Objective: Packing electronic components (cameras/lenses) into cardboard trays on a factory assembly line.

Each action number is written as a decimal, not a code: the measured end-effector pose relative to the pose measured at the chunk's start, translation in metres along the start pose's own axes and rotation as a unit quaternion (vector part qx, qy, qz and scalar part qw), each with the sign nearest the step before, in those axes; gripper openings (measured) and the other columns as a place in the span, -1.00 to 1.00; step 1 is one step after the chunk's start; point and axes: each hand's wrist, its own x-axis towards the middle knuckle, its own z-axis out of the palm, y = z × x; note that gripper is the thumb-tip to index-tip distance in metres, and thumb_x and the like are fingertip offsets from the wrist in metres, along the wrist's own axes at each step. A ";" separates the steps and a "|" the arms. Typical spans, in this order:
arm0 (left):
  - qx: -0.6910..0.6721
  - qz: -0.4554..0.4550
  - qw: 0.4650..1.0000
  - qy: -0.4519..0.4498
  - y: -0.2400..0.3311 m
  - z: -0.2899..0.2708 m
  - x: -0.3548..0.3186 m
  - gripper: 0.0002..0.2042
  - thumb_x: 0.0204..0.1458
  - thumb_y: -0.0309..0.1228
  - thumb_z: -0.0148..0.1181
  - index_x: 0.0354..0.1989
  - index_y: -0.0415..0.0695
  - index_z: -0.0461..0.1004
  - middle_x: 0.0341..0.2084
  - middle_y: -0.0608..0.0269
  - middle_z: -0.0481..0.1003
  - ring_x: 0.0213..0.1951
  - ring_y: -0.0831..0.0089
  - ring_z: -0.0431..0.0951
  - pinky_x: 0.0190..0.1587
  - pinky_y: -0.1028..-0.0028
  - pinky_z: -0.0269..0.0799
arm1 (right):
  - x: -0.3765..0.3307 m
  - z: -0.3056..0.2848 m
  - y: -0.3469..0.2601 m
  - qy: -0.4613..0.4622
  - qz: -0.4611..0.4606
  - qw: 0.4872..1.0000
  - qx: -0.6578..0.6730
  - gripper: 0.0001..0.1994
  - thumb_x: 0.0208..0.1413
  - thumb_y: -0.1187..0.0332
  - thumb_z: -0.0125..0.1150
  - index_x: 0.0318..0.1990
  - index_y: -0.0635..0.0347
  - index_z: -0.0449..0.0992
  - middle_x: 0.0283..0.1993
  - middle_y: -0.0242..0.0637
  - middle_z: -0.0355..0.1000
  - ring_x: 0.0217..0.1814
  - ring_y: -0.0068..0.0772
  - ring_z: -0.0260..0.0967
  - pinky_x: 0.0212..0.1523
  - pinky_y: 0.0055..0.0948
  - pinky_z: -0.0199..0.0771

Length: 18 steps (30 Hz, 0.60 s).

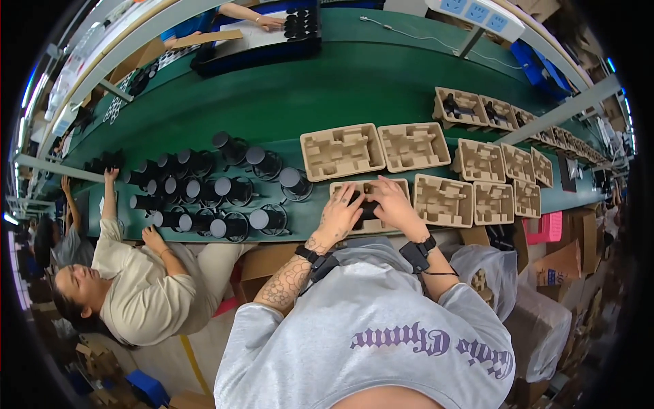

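Both my hands press a black object (366,206) into a tan moulded pulp tray (340,187) at the near edge of the green belt (327,95). My left hand (340,213) covers the object's left side, and my right hand (393,204) grips its right side. Each wrist carries a black strap with a small device. Most of the black object is hidden under my fingers. Empty pulp trays (340,151) lie just beyond and to the right of the one I work on.
Several black cylindrical parts (218,194) stand on the belt to my left, where a seated person's hands (151,238) rest near them. More pulp trays (504,163) run off to the right, some holding black parts. Another person's hand (269,22) works at a dark blue bin across the belt.
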 end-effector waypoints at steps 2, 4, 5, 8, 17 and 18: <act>0.107 -0.005 0.994 -0.018 -0.002 0.003 -0.006 -0.42 0.02 -0.17 0.08 0.20 -0.20 0.21 0.23 0.07 0.14 0.30 0.14 0.02 0.28 -0.01 -0.13 | 0.015 -0.001 -0.014 0.041 -0.027 0.999 -0.017 -0.68 -0.16 0.50 0.09 -0.14 0.22 0.50 0.13 -0.10 0.27 0.27 0.02 0.07 0.26 -0.11 0.07; 0.110 0.010 0.992 -0.056 -0.007 0.006 -0.009 -0.36 0.02 -0.10 0.06 0.21 -0.26 0.17 0.26 0.07 0.10 0.33 0.17 -0.04 0.31 -0.01 -0.25 | 0.024 -0.003 -0.021 0.033 -0.021 0.999 0.023 -0.68 -0.15 0.48 0.10 -0.14 0.21 0.49 0.11 -0.11 0.28 0.24 0.00 0.11 0.23 -0.12 0.10; 0.108 0.014 0.992 -0.070 -0.010 0.008 -0.013 -0.33 0.01 -0.08 0.07 0.22 -0.28 0.16 0.26 0.06 0.08 0.33 0.20 -0.06 0.31 0.00 -0.24 | 0.032 -0.008 -0.032 0.023 -0.006 0.998 0.064 -0.68 -0.14 0.46 0.11 -0.13 0.19 0.49 0.09 -0.12 0.29 0.21 -0.03 0.16 0.21 -0.13 0.14; 0.064 0.005 0.995 -0.072 -0.013 -0.003 -0.015 -0.35 0.02 -0.07 0.05 0.21 -0.24 0.16 0.22 0.00 0.14 0.29 0.15 0.02 0.31 -0.02 -0.27 | 0.070 -0.038 -0.089 -0.037 -0.064 0.990 0.124 -0.60 -0.12 0.44 0.13 -0.02 0.12 0.43 0.04 -0.13 0.32 0.13 -0.09 0.23 0.08 -0.16 0.28; 0.074 -0.213 0.889 0.398 -0.038 -0.091 -0.085 -0.70 -0.19 -0.50 0.26 -0.20 -0.15 0.45 -0.19 0.11 0.40 -0.07 0.11 0.35 -0.07 0.22 0.30 | 0.173 0.063 -0.097 -0.060 -0.172 0.982 -0.038 -0.51 -0.22 0.54 0.15 -0.01 0.00 0.41 -0.06 -0.11 0.29 -0.14 -0.03 0.36 -0.19 -0.19 0.44; 0.099 -0.238 0.875 0.410 -0.037 -0.104 -0.077 -0.74 -0.17 -0.46 0.27 -0.25 -0.14 0.46 -0.21 0.15 0.41 -0.08 0.13 0.33 -0.07 0.30 0.29 | 0.174 0.067 -0.093 -0.069 -0.182 0.980 -0.041 -0.53 -0.22 0.55 0.15 -0.03 0.01 0.41 -0.09 -0.12 0.29 -0.16 -0.03 0.35 -0.23 -0.19 0.45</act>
